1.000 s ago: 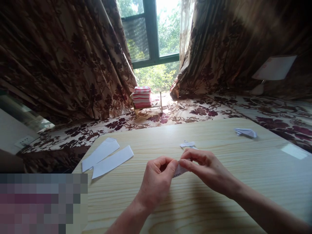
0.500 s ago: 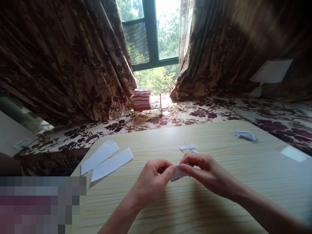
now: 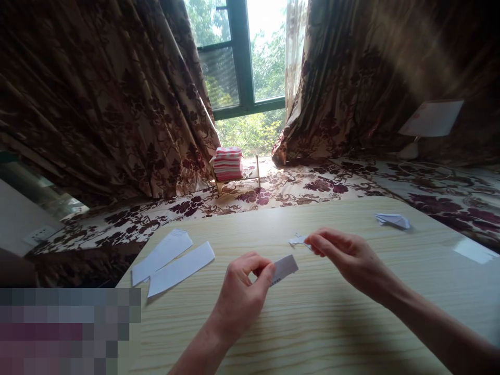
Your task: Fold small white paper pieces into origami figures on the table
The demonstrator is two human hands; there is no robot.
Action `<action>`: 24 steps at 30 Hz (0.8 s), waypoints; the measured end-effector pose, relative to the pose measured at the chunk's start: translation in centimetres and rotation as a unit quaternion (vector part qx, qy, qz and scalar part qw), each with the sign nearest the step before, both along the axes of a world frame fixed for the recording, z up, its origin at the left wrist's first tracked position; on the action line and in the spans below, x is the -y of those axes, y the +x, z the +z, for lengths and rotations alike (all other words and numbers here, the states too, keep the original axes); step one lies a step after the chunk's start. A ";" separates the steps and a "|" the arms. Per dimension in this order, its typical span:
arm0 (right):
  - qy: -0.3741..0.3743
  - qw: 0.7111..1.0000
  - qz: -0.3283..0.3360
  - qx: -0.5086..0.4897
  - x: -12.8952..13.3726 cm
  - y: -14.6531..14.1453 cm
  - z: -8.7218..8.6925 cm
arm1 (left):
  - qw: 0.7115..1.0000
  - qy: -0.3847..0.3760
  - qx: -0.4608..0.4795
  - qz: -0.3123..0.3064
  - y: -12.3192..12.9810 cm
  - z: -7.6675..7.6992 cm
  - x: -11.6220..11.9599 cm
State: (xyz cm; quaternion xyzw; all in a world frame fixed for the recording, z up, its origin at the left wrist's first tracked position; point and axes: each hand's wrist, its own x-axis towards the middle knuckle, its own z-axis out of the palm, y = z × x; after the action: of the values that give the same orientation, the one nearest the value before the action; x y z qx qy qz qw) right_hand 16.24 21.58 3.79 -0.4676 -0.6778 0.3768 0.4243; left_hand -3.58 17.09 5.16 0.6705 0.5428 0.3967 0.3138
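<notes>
My left hand (image 3: pixel 250 284) is closed in a pinch on one end of a small paper strip (image 3: pixel 286 267). Dark print runs along the strip's lower edge, and its free end points up to the right above the table. My right hand (image 3: pixel 338 250) is off the strip, with its fingers pressed together beside a little heap of paper scraps (image 3: pixel 297 239). Whatever those fingertips hold, if anything, is hidden or too small to name.
Two long white paper strips (image 3: pixel 182 268) lie at the left of the wooden table (image 3: pixel 250 338). Several folded paper pieces (image 3: pixel 394 221) lie at the far right. Beyond the table edge stand a small rack with folded striped cloths (image 3: pixel 228 164) and a lamp (image 3: pixel 432 119).
My right hand has left the paper strip and moved up and away to the scraps. The left hand keeps the strip, whose right end is now uncovered.
</notes>
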 end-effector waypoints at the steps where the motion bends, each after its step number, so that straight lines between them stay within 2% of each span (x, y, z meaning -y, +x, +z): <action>1: -0.003 1.000 0.029 -0.003 0.2 -0.3 0.1 | 1.000 0.003 0.005 -0.008 0.1 0.0 0.1; 3: -0.010 0.996 0.092 -0.001 0.7 -1.1 0.2 | 1.000 0.003 0.012 -0.019 0.4 -0.1 0.3; 5: -0.008 0.993 0.116 0.010 1.3 -1.9 0.3 | 1.000 -0.007 0.021 -0.014 0.7 -0.3 0.4; 12: 0.049 0.992 0.104 0.044 2.2 -2.5 0.1 | 0.996 -0.054 0.071 -0.020 1.0 -0.6 0.3; 17: 0.027 0.994 0.088 0.050 2.0 -2.4 -0.1 | 0.990 -0.107 0.080 -0.035 0.5 -0.3 0.1; 20: 0.017 0.995 0.086 0.046 2.0 -2.4 -0.2 | 0.990 -0.117 0.073 -0.032 0.0 -0.2 0.0; 24: 0.000 0.995 0.088 0.041 2.1 -2.3 -0.1 | 0.987 -0.123 0.086 -0.064 -0.5 0.0 0.0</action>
State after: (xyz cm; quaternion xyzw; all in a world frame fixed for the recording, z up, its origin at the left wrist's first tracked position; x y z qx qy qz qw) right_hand 13.96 19.45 3.66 -0.4208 -0.7333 0.3934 0.3612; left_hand -4.07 17.13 5.17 0.6233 0.5146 0.3624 0.4641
